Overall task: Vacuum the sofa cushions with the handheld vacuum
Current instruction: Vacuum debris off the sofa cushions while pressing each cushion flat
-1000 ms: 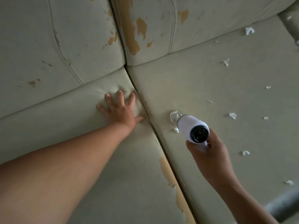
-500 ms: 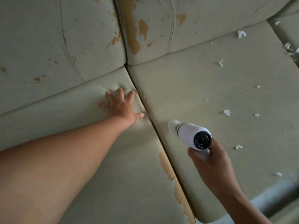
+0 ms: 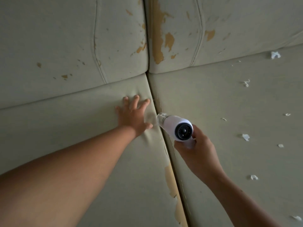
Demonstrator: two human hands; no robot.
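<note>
The left grip point(image 3: 132, 118) lies flat on the left seat cushion point(image 3: 65, 136), just beside the gap point(image 3: 170, 161) between it and the right seat cushion point(image 3: 213, 99). The right grip point(image 3: 196, 154), just to the right, holds the handheld vacuum point(image 3: 175, 126) with its nozzle at that gap. Scraps point(image 3: 245, 137) lie scattered farther right on the right seat cushion. Back cushions point(image 3: 65, 38) stand behind both.

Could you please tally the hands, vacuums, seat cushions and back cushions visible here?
2 hands: left hand, right hand
1 handheld vacuum
2 seat cushions
2 back cushions
Total: 7
</note>
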